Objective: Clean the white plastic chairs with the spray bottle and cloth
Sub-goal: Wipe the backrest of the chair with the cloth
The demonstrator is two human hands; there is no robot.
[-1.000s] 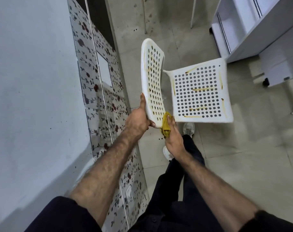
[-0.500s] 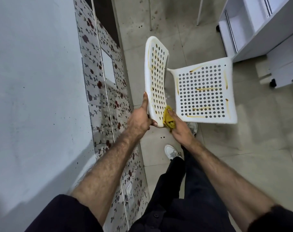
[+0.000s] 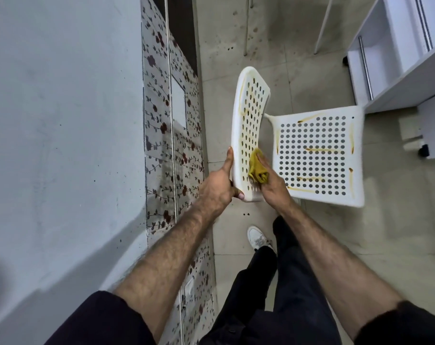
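Observation:
A white plastic chair (image 3: 318,155) with round holes stands on the tiled floor, its backrest (image 3: 250,125) nearest me and its seat streaked with yellow-brown marks. My left hand (image 3: 220,184) grips the near end of the backrest's outer edge, thumb stretched up along it. My right hand (image 3: 273,184) holds a crumpled yellow cloth (image 3: 257,166) and presses it against the backrest's inner face near its lower end. No spray bottle is in view.
A grey wall (image 3: 62,145) with a floral tiled strip (image 3: 172,155) runs along the left. A white cabinet on castors (image 3: 395,58) stands at the upper right, close to the seat's far corner. My legs and a white shoe (image 3: 257,237) are below the chair.
The cloth and my right hand have slid up along the inner face of the backrest from its bottom tip. My left hand keeps its grip on the edge.

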